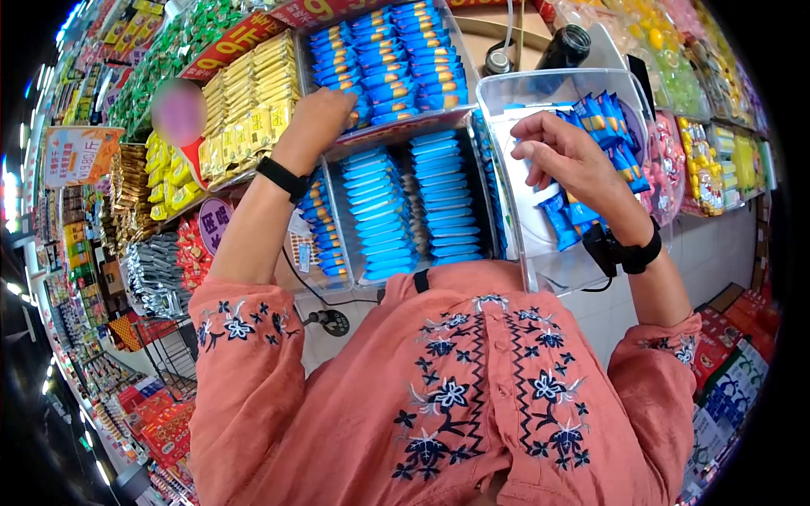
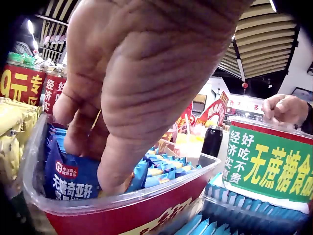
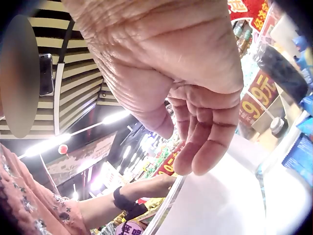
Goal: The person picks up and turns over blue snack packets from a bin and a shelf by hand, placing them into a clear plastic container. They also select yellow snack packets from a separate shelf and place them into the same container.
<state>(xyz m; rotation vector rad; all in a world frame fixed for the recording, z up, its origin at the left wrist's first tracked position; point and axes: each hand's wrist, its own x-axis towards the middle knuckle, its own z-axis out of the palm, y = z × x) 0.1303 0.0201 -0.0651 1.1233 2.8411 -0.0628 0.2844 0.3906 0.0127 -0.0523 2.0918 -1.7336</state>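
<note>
My left hand [image 1: 319,121] reaches into a clear bin with rows of blue snack packets [image 1: 392,63] at the top middle of the head view. Seen from the left wrist, its thumb and fingers pinch an upright dark-blue snack packet [image 2: 71,174] in the bin's near corner; some fingertips are hidden. My right hand [image 1: 578,156], fingers loosely bent and holding nothing, hovers over a second clear bin [image 1: 527,244]. Loose blue snack packets [image 1: 612,126] lie in that bin, around a white surface. From the right wrist, nothing shows between the thumb and fingers [image 3: 210,152].
Light-blue packets [image 1: 375,211] stand stacked in a lower bin near the body. Yellow packets [image 1: 249,101] fill the bin at left. A black bottle [image 1: 567,46] stands behind the right bin. A person's torso in an embroidered shirt [image 1: 456,388] is close below the bins.
</note>
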